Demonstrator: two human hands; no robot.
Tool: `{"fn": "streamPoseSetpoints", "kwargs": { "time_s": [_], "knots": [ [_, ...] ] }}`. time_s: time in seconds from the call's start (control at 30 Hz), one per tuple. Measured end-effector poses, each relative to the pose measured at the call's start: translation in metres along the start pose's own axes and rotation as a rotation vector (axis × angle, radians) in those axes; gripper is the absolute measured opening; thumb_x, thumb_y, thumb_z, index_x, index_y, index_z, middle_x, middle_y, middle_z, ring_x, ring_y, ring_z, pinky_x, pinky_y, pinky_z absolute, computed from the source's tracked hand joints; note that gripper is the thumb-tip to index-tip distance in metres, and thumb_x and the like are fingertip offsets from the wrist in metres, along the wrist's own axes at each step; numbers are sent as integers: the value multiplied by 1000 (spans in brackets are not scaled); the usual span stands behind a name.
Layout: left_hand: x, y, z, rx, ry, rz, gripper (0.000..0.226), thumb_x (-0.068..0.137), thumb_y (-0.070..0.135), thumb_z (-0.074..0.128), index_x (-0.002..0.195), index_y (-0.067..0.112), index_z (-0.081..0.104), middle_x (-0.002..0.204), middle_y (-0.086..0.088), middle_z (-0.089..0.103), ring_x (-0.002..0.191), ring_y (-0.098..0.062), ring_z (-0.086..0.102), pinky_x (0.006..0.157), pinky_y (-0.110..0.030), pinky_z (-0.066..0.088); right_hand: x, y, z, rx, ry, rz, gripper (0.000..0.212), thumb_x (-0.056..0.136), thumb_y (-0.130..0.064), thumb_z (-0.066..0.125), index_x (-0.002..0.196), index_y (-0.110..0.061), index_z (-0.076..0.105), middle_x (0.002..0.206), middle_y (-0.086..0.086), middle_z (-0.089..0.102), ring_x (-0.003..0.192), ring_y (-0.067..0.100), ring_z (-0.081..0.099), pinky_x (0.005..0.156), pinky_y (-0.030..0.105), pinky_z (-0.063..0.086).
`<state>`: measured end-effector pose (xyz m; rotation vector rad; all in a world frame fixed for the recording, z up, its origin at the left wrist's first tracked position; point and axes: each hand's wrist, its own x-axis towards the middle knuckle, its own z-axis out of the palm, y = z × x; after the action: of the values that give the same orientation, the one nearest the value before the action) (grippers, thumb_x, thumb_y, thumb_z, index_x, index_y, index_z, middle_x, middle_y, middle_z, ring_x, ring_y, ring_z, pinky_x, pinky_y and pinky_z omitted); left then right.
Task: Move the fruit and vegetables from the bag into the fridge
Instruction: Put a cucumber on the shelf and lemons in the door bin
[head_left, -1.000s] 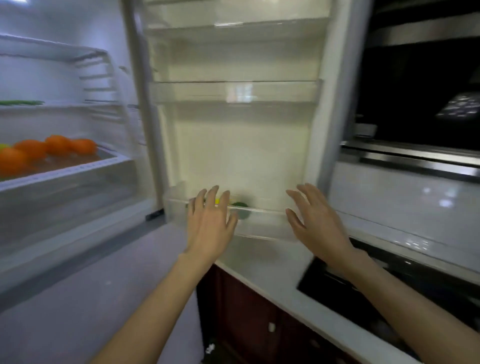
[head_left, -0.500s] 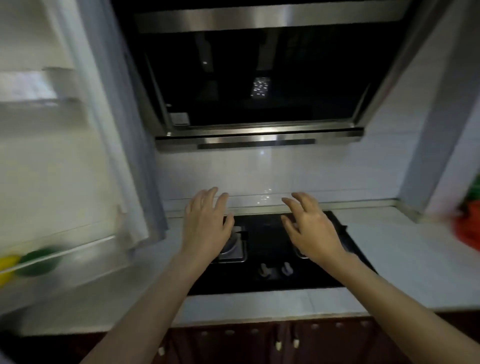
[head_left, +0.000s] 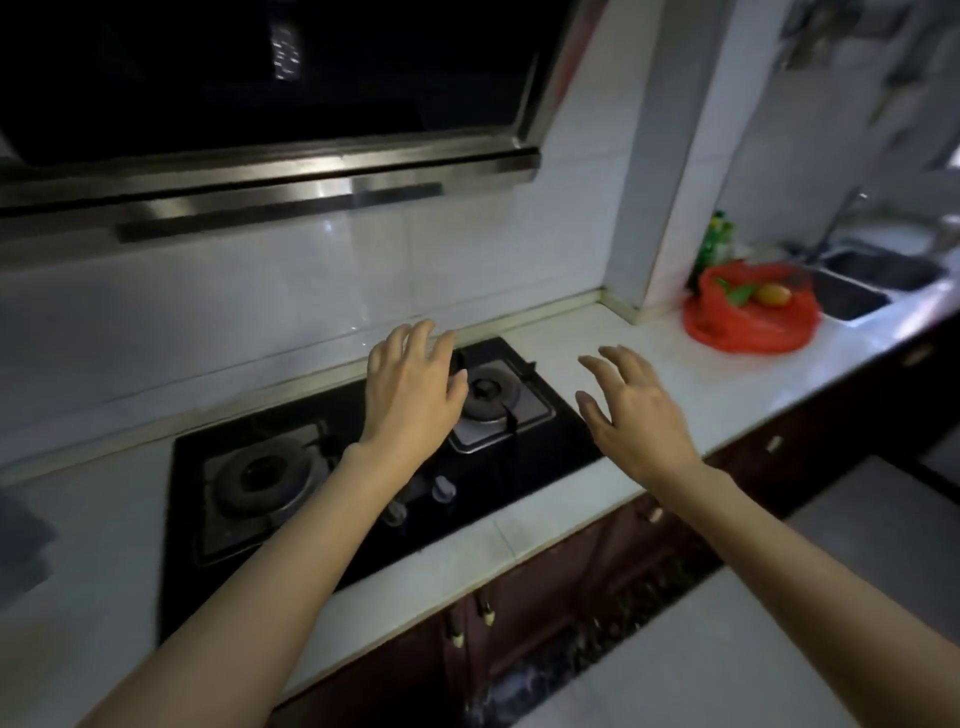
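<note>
A red plastic bag (head_left: 748, 325) lies open on the white counter at the far right, beside the sink. Inside it I see a yellow-orange fruit (head_left: 773, 295) and something green (head_left: 737, 293). My left hand (head_left: 410, 395) hovers over the right burner of the stove, fingers spread, holding nothing. My right hand (head_left: 631, 413) hangs over the counter just right of the stove, fingers apart and empty, well short of the bag. The fridge is out of view.
A black two-burner gas stove (head_left: 363, 462) is set into the white counter (head_left: 691, 379), with a range hood (head_left: 270, 171) above. A steel sink (head_left: 878, 280) and a green bottle (head_left: 717, 241) lie past the bag. Dark cabinets run below.
My view has swung right from the open fridge door, past the stove, until the red bag and sink appear. Both hands stayed open and empty, moving rightward along the counter.
</note>
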<state>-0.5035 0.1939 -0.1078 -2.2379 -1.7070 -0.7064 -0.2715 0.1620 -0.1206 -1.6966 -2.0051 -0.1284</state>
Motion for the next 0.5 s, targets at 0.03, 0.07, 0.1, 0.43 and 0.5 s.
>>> {"fn": "streamPoseSetpoints", "kwargs": {
  "time_s": [0.03,0.07,0.1,0.43,0.5],
  "knots": [
    [6,10,10,-17,-17,24,43,89,31,55,126,9,53,134,-14,49,124,-34,43,100,-48,36,-3,12,-1,-19,-7,30,43,95,-28,49,134,-10,46,141,14,42,135,30,30,107,39,31],
    [11,21,19,-35,-36,48,43,89,31,55,126,9,52,134,-15,49,123,-34,43,100,-48,36,-6,25,-2,-38,-10,58,43,96,-29,48,135,-10,45,142,14,41,136,29,30,108,39,31],
    [16,32,28,-49,-50,74,44,89,31,55,127,9,51,134,-14,49,123,-33,43,100,-48,36,-8,39,-3,-49,-9,88,44,96,-29,48,135,-10,45,142,14,41,136,29,29,108,39,30],
    [83,208,119,-210,-172,263,46,94,31,47,136,12,43,144,-11,38,131,-28,33,106,-44,27,-35,221,-45,-72,53,304,44,93,-27,52,133,-9,47,138,13,44,133,29,33,106,39,32],
    [101,251,131,-218,-169,287,47,94,32,46,137,13,42,145,-10,38,132,-28,33,106,-43,27,-40,260,-62,-80,52,327,44,93,-26,52,133,-8,47,135,13,46,131,29,35,104,39,33]
  ]
}}
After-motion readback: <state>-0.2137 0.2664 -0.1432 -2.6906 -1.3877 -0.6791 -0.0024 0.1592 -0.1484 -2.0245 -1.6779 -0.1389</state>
